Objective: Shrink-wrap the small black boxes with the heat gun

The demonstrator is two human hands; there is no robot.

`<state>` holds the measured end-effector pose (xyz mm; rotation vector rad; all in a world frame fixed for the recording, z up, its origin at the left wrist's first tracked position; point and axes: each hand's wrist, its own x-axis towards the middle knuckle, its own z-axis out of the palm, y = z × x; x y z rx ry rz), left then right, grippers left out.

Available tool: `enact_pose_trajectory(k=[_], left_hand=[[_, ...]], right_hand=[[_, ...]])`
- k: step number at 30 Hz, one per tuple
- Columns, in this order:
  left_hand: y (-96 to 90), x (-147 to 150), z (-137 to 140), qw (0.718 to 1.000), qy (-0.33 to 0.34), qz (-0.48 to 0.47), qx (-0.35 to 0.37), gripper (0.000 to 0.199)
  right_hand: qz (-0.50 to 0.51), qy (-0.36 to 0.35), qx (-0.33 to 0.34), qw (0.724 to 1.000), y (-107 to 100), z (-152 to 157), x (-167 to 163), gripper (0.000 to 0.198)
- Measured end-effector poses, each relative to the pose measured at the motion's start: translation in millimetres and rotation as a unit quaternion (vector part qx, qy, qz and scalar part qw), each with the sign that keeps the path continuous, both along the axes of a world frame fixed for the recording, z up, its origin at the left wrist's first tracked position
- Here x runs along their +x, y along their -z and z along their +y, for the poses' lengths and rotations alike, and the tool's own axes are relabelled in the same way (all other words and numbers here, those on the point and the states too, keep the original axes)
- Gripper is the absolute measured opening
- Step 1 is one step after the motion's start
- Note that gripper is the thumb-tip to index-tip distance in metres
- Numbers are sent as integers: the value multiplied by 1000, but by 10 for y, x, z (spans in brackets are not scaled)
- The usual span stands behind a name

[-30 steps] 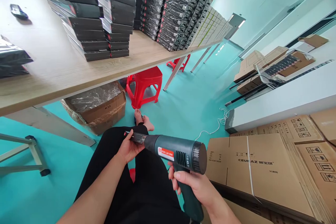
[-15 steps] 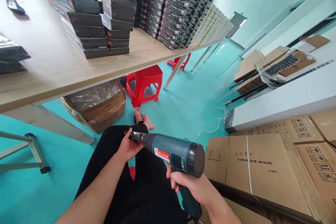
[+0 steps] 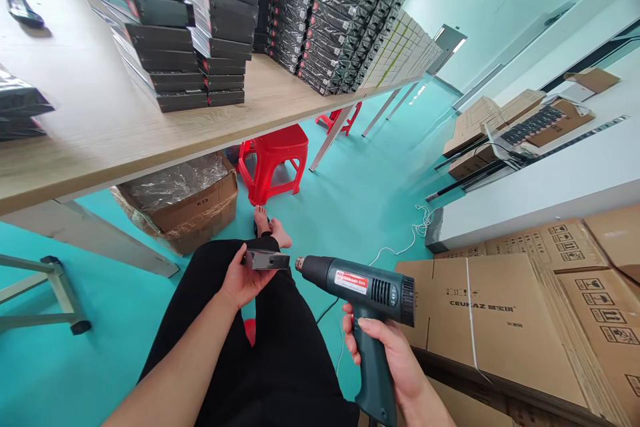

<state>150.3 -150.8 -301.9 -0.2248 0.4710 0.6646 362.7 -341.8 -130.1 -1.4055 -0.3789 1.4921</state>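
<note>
A small black box (image 3: pixel 267 259), glossy on its near side, rests in my left hand (image 3: pixel 246 280), with the fingers under it and the thumb at its left end. My right hand (image 3: pixel 381 350) is wrapped round the handle of a dark green heat gun (image 3: pixel 361 283) with a red and white label. The metal nozzle (image 3: pixel 299 264) points left at the box's right end, a short gap away. Both hands are above my lap.
Stacks of black boxes (image 3: pixel 220 27), many in clear film, stand on the wooden table (image 3: pixel 210 121). Beneath it are a carton of plastic film (image 3: pixel 200 210) and a red stool (image 3: pixel 280 160). Large cartons (image 3: pixel 480 320) fill the right side. A white cable (image 3: pixel 400 250) lies on the floor.
The heat gun has moved right, away from the box, and its body has turned more side-on to me. The box has tilted, so more of its glossy side shows.
</note>
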Motion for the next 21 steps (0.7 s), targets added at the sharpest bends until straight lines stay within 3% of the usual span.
enact_pose_trajectory(k=[6,11,15,21], left_hand=[[20,-14,-15,998,22,53,27,48],[61,70,-23,990,-11,119,69,35],[119,102,6,979,-30,200,40,28],[166,78,34,978,-57,198,28,22]], right_hand=[[16,7,0,1000,45,-32,20,29],[16,16,-6,1000,39,-126,83,29],[12,18,-22,1000,38,-253,130,29],[30,5,-64,997,34,-382,93,29]])
